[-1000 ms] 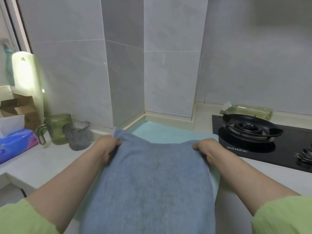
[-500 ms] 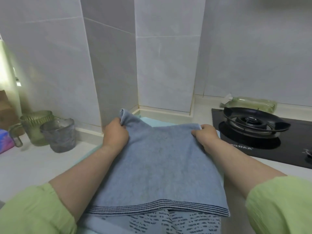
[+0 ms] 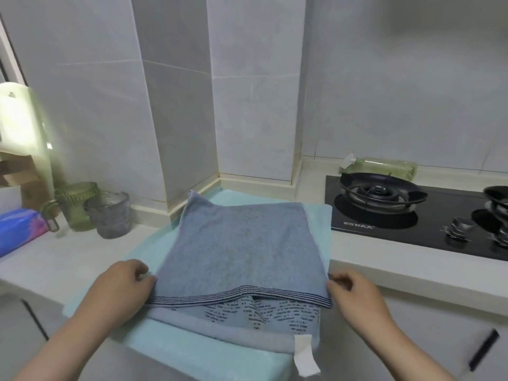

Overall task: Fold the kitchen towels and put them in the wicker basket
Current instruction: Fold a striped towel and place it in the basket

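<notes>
Two cups: a green cup [image 3: 77, 204] and a grey cup [image 3: 110, 214] stand just beside each other on the counter [image 3: 55, 259].
Left hand [image 3: 118, 290]: fingers curled narrow, holding the left edge of the blue towel [image 3: 242, 248] near its striped hem.
Blue towel: folded over, top layer covering the patterned layer, lying on the teal towel [image 3: 320, 215] on the counter.
Right hand [image 3: 354, 295]: fingers curled, pinching the hem's right corner.
Stove [image 3: 412, 229]: black, just beside the teal towel.
</notes>
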### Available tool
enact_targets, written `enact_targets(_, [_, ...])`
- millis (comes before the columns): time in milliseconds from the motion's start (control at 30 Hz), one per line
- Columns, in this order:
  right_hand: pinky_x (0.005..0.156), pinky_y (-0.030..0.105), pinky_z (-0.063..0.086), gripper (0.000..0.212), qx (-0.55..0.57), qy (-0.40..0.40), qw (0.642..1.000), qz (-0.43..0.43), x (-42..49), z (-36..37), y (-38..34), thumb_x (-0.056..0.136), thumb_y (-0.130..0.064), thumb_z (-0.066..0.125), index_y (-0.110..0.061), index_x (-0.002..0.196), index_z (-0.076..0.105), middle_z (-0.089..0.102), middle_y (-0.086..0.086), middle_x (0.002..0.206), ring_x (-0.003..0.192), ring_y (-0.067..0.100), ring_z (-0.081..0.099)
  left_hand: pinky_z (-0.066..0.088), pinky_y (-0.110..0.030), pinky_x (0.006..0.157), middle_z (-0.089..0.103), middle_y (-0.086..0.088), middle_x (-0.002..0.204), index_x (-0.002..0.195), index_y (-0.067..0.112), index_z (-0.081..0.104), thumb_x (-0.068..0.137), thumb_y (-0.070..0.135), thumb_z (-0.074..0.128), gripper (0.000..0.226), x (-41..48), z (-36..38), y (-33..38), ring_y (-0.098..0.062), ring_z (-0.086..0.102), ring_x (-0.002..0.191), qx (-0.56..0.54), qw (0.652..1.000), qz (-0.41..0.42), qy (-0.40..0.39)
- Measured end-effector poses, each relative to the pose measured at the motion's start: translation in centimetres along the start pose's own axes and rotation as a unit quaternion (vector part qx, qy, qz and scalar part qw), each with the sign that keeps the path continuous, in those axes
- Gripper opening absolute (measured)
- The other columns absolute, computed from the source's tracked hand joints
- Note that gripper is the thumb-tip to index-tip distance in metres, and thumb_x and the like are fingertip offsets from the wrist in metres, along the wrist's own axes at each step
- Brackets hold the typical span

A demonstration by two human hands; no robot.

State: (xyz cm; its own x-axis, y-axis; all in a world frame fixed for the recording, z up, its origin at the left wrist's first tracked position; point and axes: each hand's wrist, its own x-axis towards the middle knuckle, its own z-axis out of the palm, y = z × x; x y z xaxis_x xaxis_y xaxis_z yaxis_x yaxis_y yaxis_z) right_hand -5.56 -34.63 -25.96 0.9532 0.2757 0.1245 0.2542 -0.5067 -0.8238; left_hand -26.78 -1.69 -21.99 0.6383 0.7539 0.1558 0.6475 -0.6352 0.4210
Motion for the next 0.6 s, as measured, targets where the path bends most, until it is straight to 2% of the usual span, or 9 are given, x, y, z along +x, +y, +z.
enact_targets(67, [0.067,0.032,0.045,0.019,0.060,-0.058,0.995,0.060,-1.1,0.4,0.3,0.090,-0.022,0.060,-0.011,0.076,0.064,0.067,-0.003,0.072,0.067,0.018,0.059,0.035,-0.031,0.058,0.053,0.001,0.069,0.069,0.018,0.053,0.087,0.031,0.059,0.023,-0.3,-0.4,0.8,-0.020,0.051,0.068,0.007,1.000,0.005,-0.010])
enact_targets(133, [0.064,0.030,0.045,0.021,0.171,-0.107,0.971,0.129,-1.8,0.8,-0.1,0.096,-0.022,0.055,-0.009,0.080,0.062,0.062,0.001,0.068,0.059,0.016,0.051,0.032,-0.030,0.054,0.048,0.000,0.058,0.058,0.017,0.044,0.082,0.029,0.063,0.033,-0.2,-0.6,1.5,-0.021,0.046,0.058,-0.005,1.000,0.001,-0.024])
enact_targets(233, [0.059,0.025,0.050,0.019,0.241,-0.095,0.951,0.172,-2.5,0.4,-0.9,0.098,-0.017,0.055,-0.007,0.084,0.064,0.063,0.003,0.068,0.058,0.012,0.053,0.037,-0.027,0.056,0.055,-0.003,0.059,0.057,0.019,0.056,0.075,0.029,0.071,0.025,0.0,-0.9,2.0,-0.022,0.049,0.056,-0.055,0.996,-0.022,-0.068])
enact_targets(333, [0.055,0.023,0.052,0.017,0.265,-0.076,0.945,0.177,-2.8,-0.2,-1.3,0.096,-0.015,0.058,-0.007,0.081,0.062,0.065,0.005,0.067,0.055,0.012,0.054,0.037,-0.026,0.056,0.055,-0.002,0.059,0.059,0.020,0.057,0.072,0.024,0.071,0.020,-0.2,-1.0,1.9,-0.021,0.049,0.055,-0.020,0.996,-0.027,-0.083])
enact_targets(400, [0.059,0.025,0.055,0.017,0.271,-0.066,0.943,0.181,-3.0,-0.4,-1.4,0.095,-0.015,0.059,-0.009,0.080,0.061,0.067,0.007,0.072,0.059,0.013,0.058,0.034,-0.026,0.053,0.049,-0.002,0.055,0.056,0.018,0.052,0.071,0.022,0.069,0.023,-0.3,-1.1,2.0,-0.022,0.045,0.053,0.007,0.996,-0.028,-0.087])
enact_targets(500, [0.070,0.030,0.057,0.011,0.303,-0.077,0.928,0.205,-3.3,-0.8,-1.5,0.095,-0.018,0.060,-0.008,0.091,0.064,0.068,0.011,0.090,0.081,0.021,0.065,0.029,-0.026,0.050,0.047,-0.002,0.058,0.060,0.013,0.046,0.076,0.030,0.070,0.034,-0.5,-1.4,2.4,-0.018,0.044,0.053,0.024,0.994,-0.051,-0.099])
enact_targets(600, [0.073,0.032,0.056,0.014,0.334,-0.102,0.907,0.234,-3.3,-1.0,-1.4,0.093,-0.019,0.062,-0.008,0.102,0.066,0.067,0.010,0.096,0.090,0.024,0.065,0.032,-0.027,0.051,0.054,-0.003,0.071,0.073,0.011,0.051,0.077,0.027,0.068,0.024,-0.6,-1.7,2.9,-0.016,0.051,0.062,0.062,0.990,-0.055,-0.112])
